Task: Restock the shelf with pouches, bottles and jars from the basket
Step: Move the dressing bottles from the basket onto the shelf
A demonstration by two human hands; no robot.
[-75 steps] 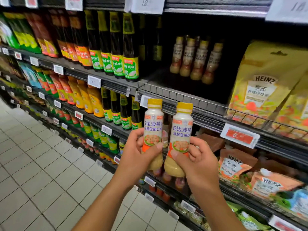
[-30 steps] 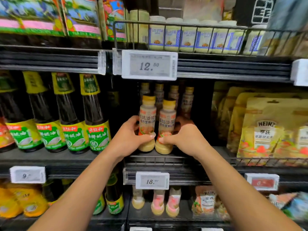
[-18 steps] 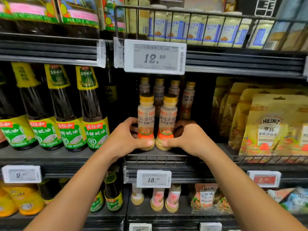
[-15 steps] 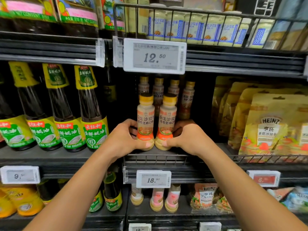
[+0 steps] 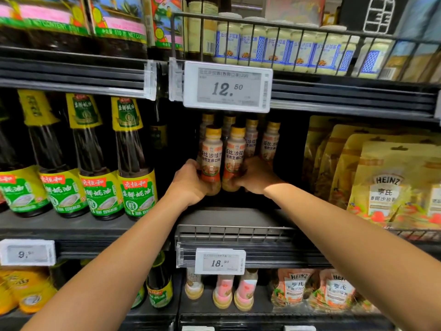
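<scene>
on the shelf [image 5: 238,213], left grip [image 5: 191,185] clasps left bottle [image 5: 212,158], right grip [image 5: 255,177] right bottle [image 5: 235,158] (both yellow-capped).

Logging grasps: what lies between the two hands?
Head view: the left dressing bottle, gripped by the left hand, beside the right dressing bottle, gripped by the right hand.

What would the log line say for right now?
step: shelving | left hand: grips left bottle | right hand: grips right bottle | pair: upright, side by side, before back-row bottles
</scene>
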